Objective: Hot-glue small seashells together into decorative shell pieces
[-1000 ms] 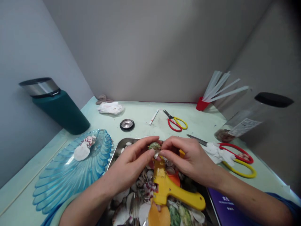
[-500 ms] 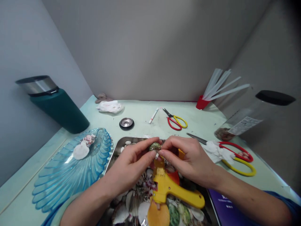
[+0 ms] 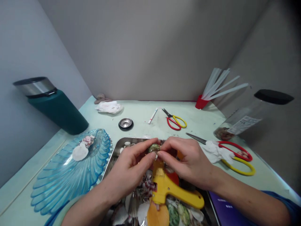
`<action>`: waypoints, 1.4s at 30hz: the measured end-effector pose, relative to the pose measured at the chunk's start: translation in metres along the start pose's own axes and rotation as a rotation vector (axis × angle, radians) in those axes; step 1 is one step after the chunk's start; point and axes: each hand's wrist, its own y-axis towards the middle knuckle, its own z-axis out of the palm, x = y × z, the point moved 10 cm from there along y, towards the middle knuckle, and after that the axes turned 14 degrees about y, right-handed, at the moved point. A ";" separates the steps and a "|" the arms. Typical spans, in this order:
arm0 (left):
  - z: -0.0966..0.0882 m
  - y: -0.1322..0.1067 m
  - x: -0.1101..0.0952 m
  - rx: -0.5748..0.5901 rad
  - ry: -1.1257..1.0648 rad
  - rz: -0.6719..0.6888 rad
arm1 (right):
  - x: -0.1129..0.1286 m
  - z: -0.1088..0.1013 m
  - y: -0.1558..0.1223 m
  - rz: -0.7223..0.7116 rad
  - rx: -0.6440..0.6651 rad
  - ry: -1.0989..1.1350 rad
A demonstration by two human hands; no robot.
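My left hand [image 3: 131,161] is closed around a small green speckled shell [image 3: 154,147], holding it between thumb and fingers above the metal tray. From the other side, the thumb and fingertips of my right hand [image 3: 188,158] pinch the shell's right edge. A tiny white piece [image 3: 156,156] shows between the two thumb tips; which hand grips it is hard to see. Right below the hands, a yellow hot glue gun [image 3: 163,185] lies on the shells, its handle pointing right. An orange-yellow scallop shell [image 3: 158,216] sits by its lower end.
Left of the metal tray [image 3: 108,163] stands a blue shell-shaped glass dish [image 3: 70,179] with shells in it. Behind it leans a green bottle [image 3: 58,110]. Small scissors [image 3: 175,120], larger scissors [image 3: 237,171], a clear jar [image 3: 244,121] and a red cup [image 3: 201,103] of glue sticks stand around.
Both hands stay over the tray with the green shell between them. The fingertips have shifted only slightly, and the whole view has moved a little.
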 end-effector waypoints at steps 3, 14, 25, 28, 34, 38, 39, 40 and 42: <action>0.001 0.000 0.001 0.000 -0.002 -0.006 | 0.001 0.001 0.000 -0.013 0.003 -0.017; -0.002 0.002 -0.006 -0.021 -0.051 -0.015 | 0.002 -0.002 0.001 -0.080 0.015 -0.085; 0.002 0.003 0.001 0.024 -0.037 -0.061 | 0.001 -0.012 0.005 -0.043 0.011 -0.034; 0.006 0.002 0.000 0.052 -0.026 -0.058 | 0.005 -0.011 0.006 -0.062 0.044 -0.005; 0.006 0.001 -0.001 0.039 -0.067 -0.059 | 0.006 -0.010 0.007 -0.056 0.119 0.068; 0.003 0.000 -0.002 0.024 -0.023 -0.028 | 0.002 -0.009 0.007 -0.027 0.166 0.120; 0.002 0.000 -0.002 0.018 0.001 -0.019 | 0.002 -0.008 0.007 -0.027 0.170 0.122; 0.001 0.000 -0.001 0.010 0.026 -0.011 | 0.002 -0.008 0.007 -0.030 0.169 0.115; 0.000 -0.001 0.000 -0.006 0.070 0.000 | 0.002 -0.009 0.008 -0.040 0.154 0.081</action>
